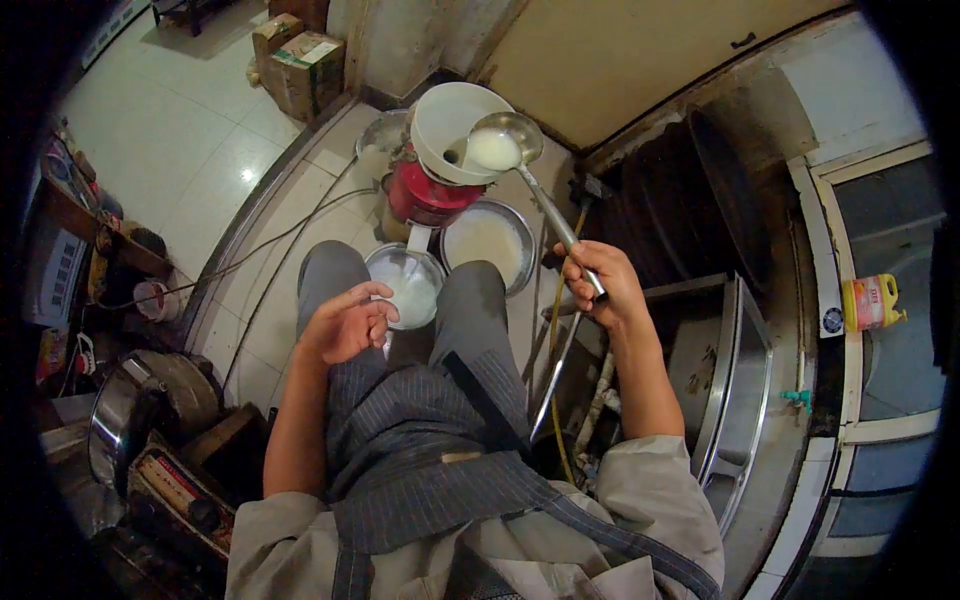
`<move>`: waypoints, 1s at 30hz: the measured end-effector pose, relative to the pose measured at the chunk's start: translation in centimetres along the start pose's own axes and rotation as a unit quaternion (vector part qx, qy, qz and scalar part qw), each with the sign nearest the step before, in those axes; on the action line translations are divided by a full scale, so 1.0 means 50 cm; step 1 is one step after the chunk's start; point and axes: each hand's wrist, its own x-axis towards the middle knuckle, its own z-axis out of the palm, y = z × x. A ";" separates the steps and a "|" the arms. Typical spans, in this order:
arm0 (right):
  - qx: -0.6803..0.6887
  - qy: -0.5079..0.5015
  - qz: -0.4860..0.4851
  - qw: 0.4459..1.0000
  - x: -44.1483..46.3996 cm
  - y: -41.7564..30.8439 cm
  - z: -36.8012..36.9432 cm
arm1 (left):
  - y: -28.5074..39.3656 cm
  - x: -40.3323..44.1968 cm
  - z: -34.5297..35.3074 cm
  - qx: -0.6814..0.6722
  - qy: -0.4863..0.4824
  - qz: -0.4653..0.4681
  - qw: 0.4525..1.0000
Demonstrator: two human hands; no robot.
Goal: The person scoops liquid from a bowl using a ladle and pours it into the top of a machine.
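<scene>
A metal ladle [556, 212] is in my right hand [608, 283], whose fingers wrap round its handle. The ladle's bowl holds a whitish liquid and hangs over the right rim of a white funnel-like hopper [437, 112]. Beneath the hopper is a red machine [428, 196] with a pale spout. A metal bowl [412, 287] with white, foamy liquid stands under the spout, between my knees. My left hand [352, 322] hovers at that bowl's left side, fingers loosely curled and apart, holding nothing. Right of the machine, a larger metal basin [490, 243] holds cream-coloured contents.
Cardboard boxes [305, 72] stand at the upper left, beyond a raised floor edge. A cable crosses the tiles to the machine. At right are a metal-framed cabinet [735, 375] and a yellow bottle [872, 302]. A shiny metal pot [125, 420] lies at lower left.
</scene>
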 end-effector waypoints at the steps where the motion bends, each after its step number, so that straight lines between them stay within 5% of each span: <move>1: -0.001 0.001 0.000 1.000 0.000 0.000 -0.001 | 0.000 0.000 0.000 -0.002 -0.002 0.000 1.000; 30: -0.040 0.027 -0.012 0.999 0.013 0.012 0.003 | -0.003 0.002 -0.013 -0.038 -0.024 0.001 0.999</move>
